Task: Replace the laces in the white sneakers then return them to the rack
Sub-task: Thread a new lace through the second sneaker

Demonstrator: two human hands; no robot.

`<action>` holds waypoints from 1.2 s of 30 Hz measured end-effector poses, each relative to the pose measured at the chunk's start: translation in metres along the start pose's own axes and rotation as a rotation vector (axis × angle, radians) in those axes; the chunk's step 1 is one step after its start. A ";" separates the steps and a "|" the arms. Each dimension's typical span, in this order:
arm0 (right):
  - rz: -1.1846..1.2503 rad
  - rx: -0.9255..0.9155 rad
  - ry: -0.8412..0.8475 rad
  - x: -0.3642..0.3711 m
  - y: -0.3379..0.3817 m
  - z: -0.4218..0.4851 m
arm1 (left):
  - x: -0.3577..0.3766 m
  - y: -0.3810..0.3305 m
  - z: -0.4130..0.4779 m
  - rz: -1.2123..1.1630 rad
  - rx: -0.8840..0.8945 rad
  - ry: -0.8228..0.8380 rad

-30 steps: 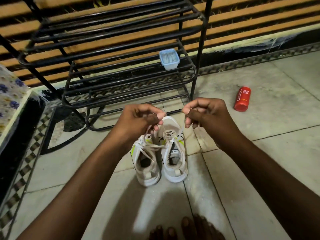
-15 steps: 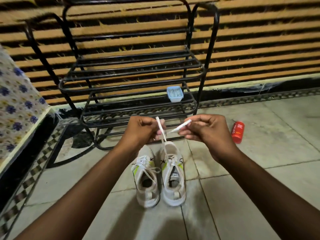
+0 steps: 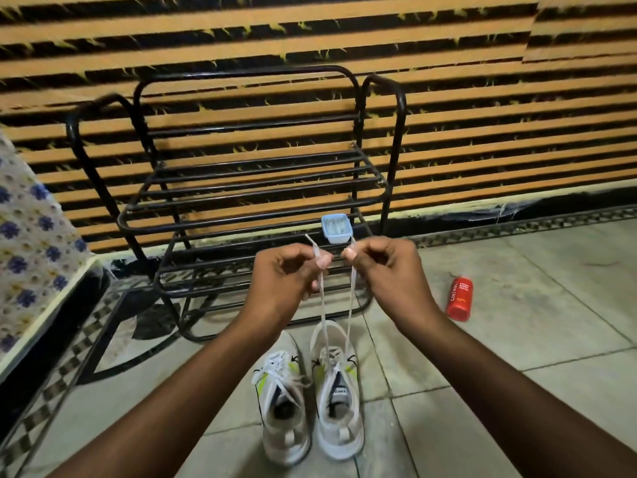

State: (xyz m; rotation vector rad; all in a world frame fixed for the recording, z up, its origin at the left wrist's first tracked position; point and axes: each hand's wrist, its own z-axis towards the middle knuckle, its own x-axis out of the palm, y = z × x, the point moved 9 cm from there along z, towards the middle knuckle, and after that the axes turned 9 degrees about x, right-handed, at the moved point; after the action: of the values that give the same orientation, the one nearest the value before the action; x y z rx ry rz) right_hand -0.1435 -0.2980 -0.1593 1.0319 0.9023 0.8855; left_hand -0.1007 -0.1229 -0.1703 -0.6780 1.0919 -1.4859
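Pinching one end each, left hand point(image 3: 286, 274) and right hand point(image 3: 386, 267) hold the white lace point(image 3: 350, 301) up from the right sneaker point(image 3: 339, 401). Left sneaker point(image 3: 282, 408) touching beside it, both on floor just in front of rack point(image 3: 396, 150).

I log: left sneaker point(image 3: 282, 405) just beside right sneaker point(image 3: 339, 401) on floor point(image 3: 517, 339) | rack point(image 3: 397, 150) behind both | tub point(image 3: 336, 228) on rack shelf, right end | bottle point(image 3: 459, 299) on floor, right of rack
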 end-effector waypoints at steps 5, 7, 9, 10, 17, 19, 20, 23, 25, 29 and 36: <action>0.019 -0.078 0.000 0.007 0.015 -0.003 | 0.001 -0.008 0.003 -0.034 0.013 -0.024; 0.048 -0.079 -0.023 0.008 0.017 -0.004 | -0.003 -0.011 0.004 -0.056 0.024 -0.063; 0.082 -0.049 -0.056 0.007 0.016 -0.003 | -0.007 -0.012 0.004 -0.068 0.034 -0.100; 0.100 -0.029 -0.068 0.007 0.015 -0.003 | -0.008 -0.013 0.004 -0.064 0.043 -0.103; 0.195 -0.018 -0.105 0.005 0.020 -0.007 | -0.010 -0.015 0.003 -0.076 0.058 -0.101; 0.196 -0.019 -0.109 0.005 0.020 -0.007 | -0.012 -0.012 0.002 -0.089 0.035 -0.121; 0.197 -0.022 -0.111 0.005 0.021 -0.008 | -0.012 -0.011 0.002 -0.097 0.028 -0.127; 0.169 -0.045 -0.120 0.002 0.023 -0.009 | -0.013 -0.011 0.002 -0.114 0.015 -0.127; 0.139 -0.060 -0.122 0.001 0.025 -0.009 | -0.013 -0.012 0.003 -0.122 0.011 -0.124; 0.111 -0.078 -0.120 0.002 0.029 -0.011 | -0.012 -0.015 0.003 -0.123 0.012 -0.125; 0.110 -0.111 -0.115 0.005 0.032 -0.013 | -0.012 -0.015 0.004 -0.093 0.011 -0.117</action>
State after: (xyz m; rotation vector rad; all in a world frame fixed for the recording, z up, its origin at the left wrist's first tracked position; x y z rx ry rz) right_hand -0.1594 -0.2808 -0.1335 1.0330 0.6978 0.9482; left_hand -0.1012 -0.1127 -0.1531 -0.8070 0.9738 -1.5105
